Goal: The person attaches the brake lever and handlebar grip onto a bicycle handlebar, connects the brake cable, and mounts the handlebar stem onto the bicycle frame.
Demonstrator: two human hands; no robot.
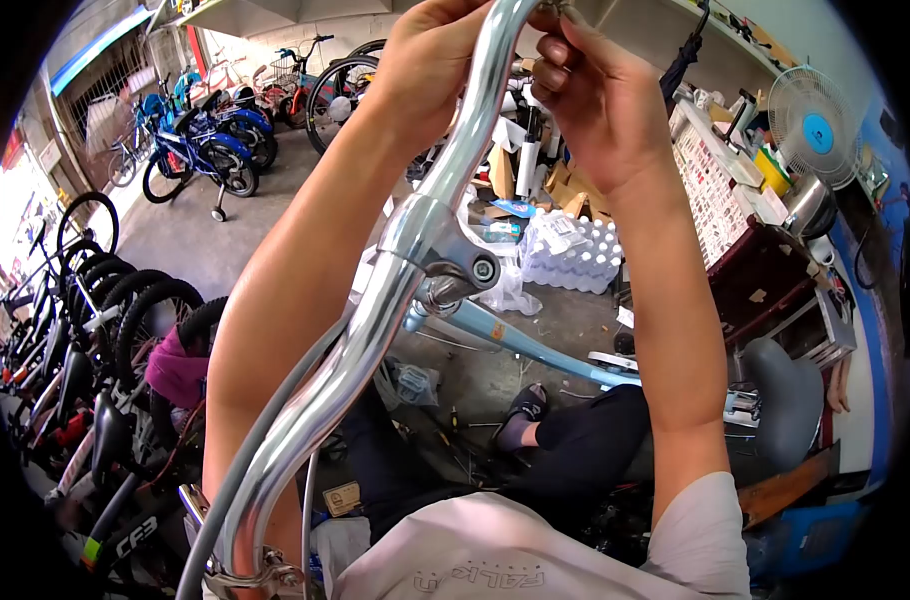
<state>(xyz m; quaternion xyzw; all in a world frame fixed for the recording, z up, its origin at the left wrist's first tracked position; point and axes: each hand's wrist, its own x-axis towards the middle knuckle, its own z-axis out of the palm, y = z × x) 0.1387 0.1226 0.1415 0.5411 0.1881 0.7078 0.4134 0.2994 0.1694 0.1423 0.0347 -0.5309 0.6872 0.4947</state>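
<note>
A shiny chrome handlebar (475,130) runs from the bottom left to the top of the view, gripped in a stem clamp (420,232) with a bolt. At its far end my left hand (430,65) is closed against the bar, its fingertips hidden behind it and cut off by the top edge. My right hand (605,105) is closed beside the bar, fingers curled, pinching a small metal part (553,8) at the top edge. A grey cable (275,410) follows the near half of the handlebar to a metal clamp (260,572). Below lies the light blue bicycle frame (520,343).
Several bicycles (125,310) stand packed at the left, with children's bikes (200,150) farther back. Shrink-wrapped bottles (575,255) and cartons clutter the floor ahead. A cabinet (725,220), a fan (813,125) and a grey saddle (787,405) are at the right.
</note>
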